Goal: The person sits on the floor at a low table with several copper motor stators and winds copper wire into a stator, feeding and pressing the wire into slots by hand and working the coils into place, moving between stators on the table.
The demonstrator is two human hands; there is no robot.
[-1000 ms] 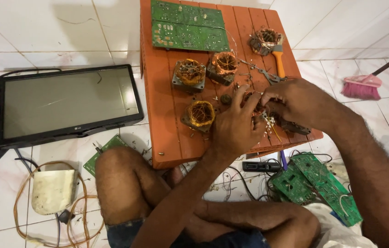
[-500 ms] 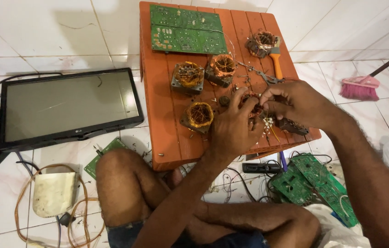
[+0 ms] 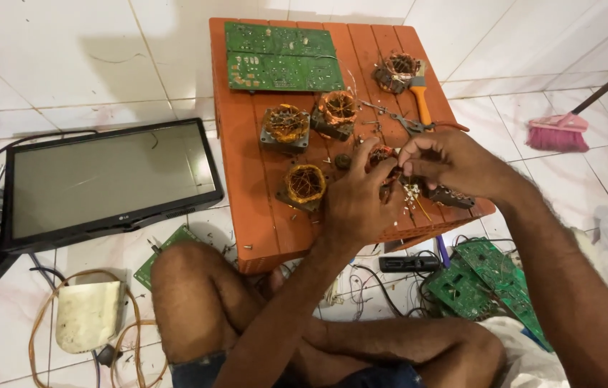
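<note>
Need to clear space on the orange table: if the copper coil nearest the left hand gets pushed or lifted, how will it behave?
The copper coil probably feels heavy for its size, with dense windings on a metal core. It sits flat, so it should slide, not roll. Loose wire ends may snag on the table slats.

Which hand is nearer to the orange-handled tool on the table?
Right. The right hand lies just below the orange-handled tool; the left hand is farther down and left.

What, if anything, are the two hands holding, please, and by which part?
Both the left hand and right hand grip a small copper-wound coil component by its sides; the exact finger contact is hidden.
</note>
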